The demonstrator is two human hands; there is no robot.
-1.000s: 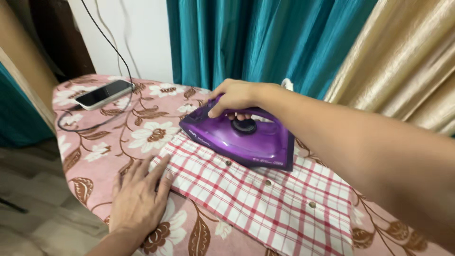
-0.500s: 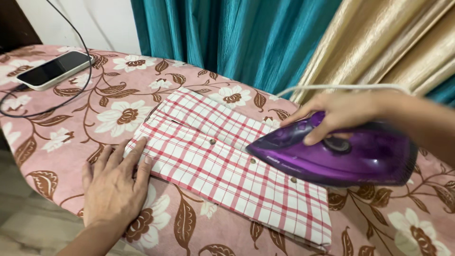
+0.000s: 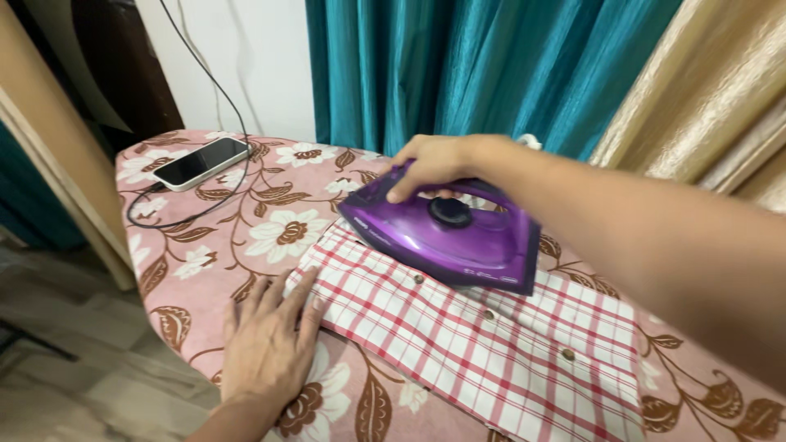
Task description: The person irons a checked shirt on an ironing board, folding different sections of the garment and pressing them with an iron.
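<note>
Back toward the collar end you slid the purple steam iron (image 3: 446, 233), right hand (image 3: 434, 164) fingers clenched on its handle, left hand (image 3: 266, 344) flat, pinning the red-checked white shirt (image 3: 483, 344)

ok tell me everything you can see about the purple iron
The purple iron looks like translucent glossy plastic, with an arched handle and a dark round dial beneath it. It sits flat, soleplate down, on the far end of the red-and-white checked shirt, its pointed tip aimed toward the phone end of the board. The right hand grips its handle; nothing else touches it.
</note>
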